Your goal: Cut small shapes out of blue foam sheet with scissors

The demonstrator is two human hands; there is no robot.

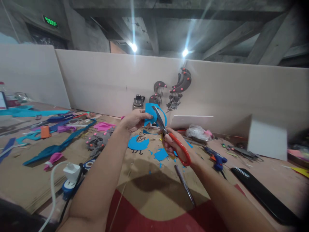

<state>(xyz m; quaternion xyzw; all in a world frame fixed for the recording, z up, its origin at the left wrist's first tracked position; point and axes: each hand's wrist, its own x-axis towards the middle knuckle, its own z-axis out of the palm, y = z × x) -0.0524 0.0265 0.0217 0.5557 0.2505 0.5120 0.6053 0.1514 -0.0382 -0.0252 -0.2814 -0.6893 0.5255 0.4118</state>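
My left hand (135,120) pinches a piece of blue felt (150,110) in the middle of the head view, above the cardboard. Closed around the red handles of the scissors (180,148) is my right hand (172,141). The scissor blades point up and to the left and lie against the blue felt, where a thin curved strip arches out to the right. Below the hands, a rounded blue felt piece (138,142) and a jagged blue scrap (161,154) lie on the cardboard (142,180), with small blue bits around them.
A pen (184,185) lies in front. On the right are a blue glue gun (218,159) and a black case (263,193). On the left are a white plug (71,170), felt strips (60,146) and an orange object (45,131). A bottle (138,102) stands behind.
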